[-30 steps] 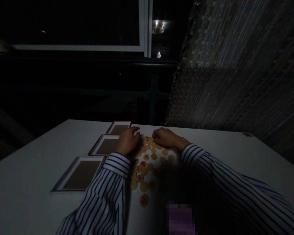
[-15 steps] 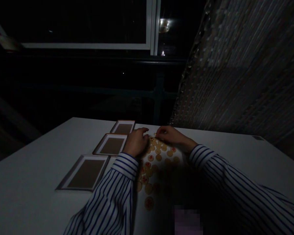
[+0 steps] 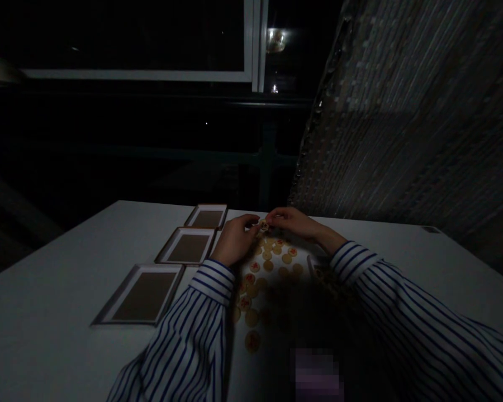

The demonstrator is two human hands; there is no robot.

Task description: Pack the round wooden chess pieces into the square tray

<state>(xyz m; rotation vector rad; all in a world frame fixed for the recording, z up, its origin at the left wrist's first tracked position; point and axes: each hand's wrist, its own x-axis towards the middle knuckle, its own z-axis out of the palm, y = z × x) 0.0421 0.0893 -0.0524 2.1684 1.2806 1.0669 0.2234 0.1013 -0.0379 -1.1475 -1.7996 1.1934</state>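
Note:
A round wooden Chinese chess piece (image 3: 264,225) with a dark character is held up between my two hands above the far end of the loose pieces. My right hand (image 3: 291,220) pinches its right edge between thumb and fingertips. From the other side, the thumb and forefinger of my left hand (image 3: 237,237) close on its left edge. Several more chess pieces (image 3: 268,266) lie scattered on the white table beneath and nearer to me. Some show red characters; others look blank from here. Shadow hides part of the heap.
Three shallow trays with brown-grey bottoms stand in a row left of my left arm: a near tray (image 3: 176,279), a middle tray (image 3: 159,257) and a far tray (image 3: 188,219). A dim tray edge (image 3: 311,267) shows beside my right sleeve. A beaded curtain (image 3: 385,128) hangs behind the table.
My right hand has brought the chess piece up and turned its marked face toward me. The fingers of my left hand have come to it. The view has shifted slightly.

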